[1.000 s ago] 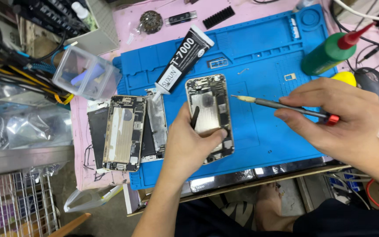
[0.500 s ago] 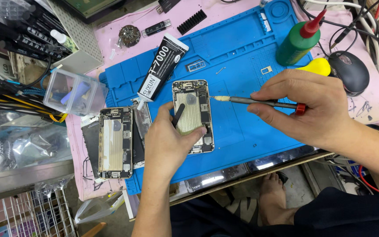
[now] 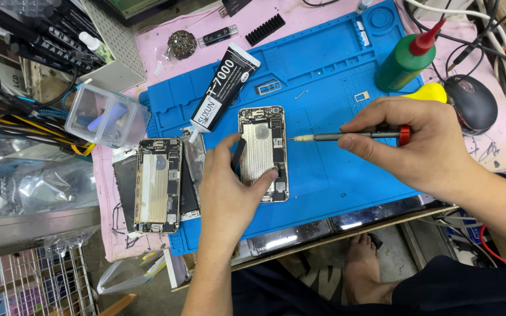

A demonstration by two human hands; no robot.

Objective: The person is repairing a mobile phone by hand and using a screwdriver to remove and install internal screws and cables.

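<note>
Clasped around the lower left edge of an opened phone chassis point(image 3: 263, 153), the left hand point(image 3: 229, 193) pins it to the blue repair mat point(image 3: 335, 76) at frame centre, thumb on the left rim, fingertips on the lower right. At right of centre, the right hand point(image 3: 417, 146) pinches a slim screwdriver point(image 3: 346, 136) level, its tip just beside the chassis's right edge. A second opened phone point(image 3: 158, 184) lies left; a black glue tube point(image 3: 224, 88) lies above.
</note>
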